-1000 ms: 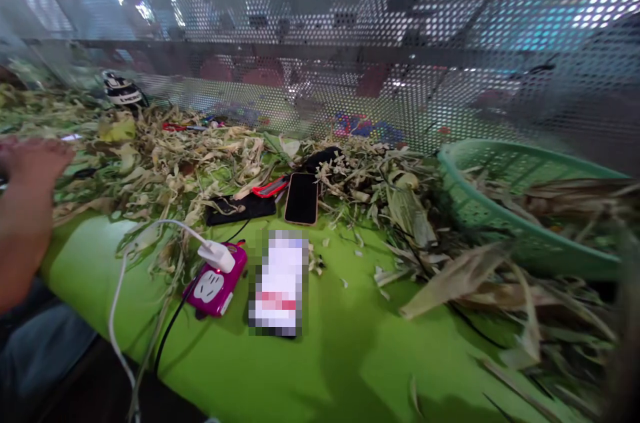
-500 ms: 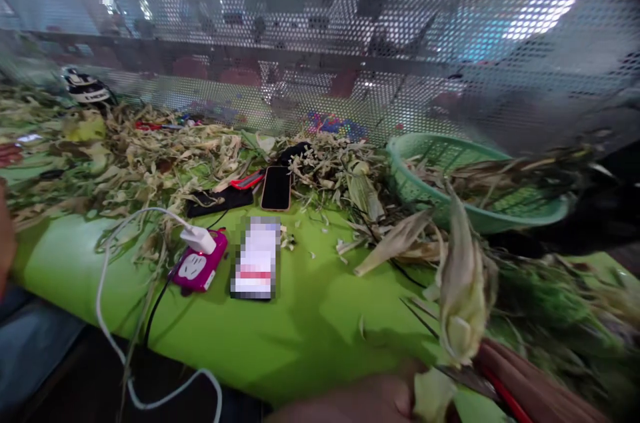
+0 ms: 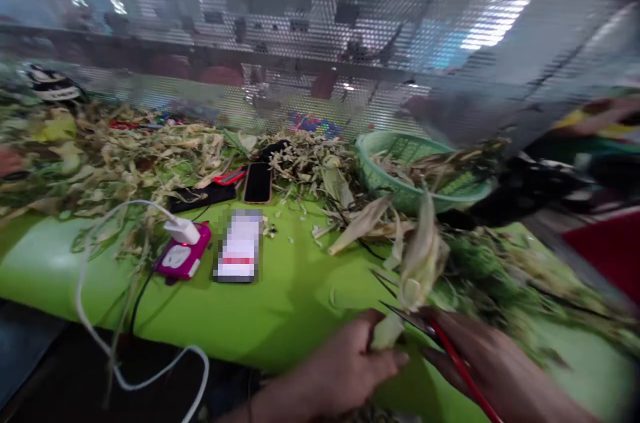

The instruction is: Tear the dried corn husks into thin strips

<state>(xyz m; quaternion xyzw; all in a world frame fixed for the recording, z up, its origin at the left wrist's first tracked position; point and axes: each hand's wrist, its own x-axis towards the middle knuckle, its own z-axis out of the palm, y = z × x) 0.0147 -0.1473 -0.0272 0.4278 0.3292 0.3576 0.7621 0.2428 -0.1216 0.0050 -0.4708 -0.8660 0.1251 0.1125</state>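
Observation:
My left hand is closed, pinching a short pale green piece of corn husk between thumb and fingers. My right hand grips scissors with red handles, their dark blades pointing left just above that piece. Whether the blades touch it is too blurred to tell. Right behind the blades, a larger dried corn husk leans with its pale cut base toward me. Thin dark points beside it look like a second tool, partly hidden. More loose husk lies behind.
A green plastic basket with dry husks stands at back right. A lit phone, a dark phone and a magenta power adapter with a white cable lie on the green table. Husk scraps cover the left; another person's hand shows there.
The camera view has swung right, so the table items appear farther left. Both my hands now show more fully, the left with the husk piece and the right with the scissors.

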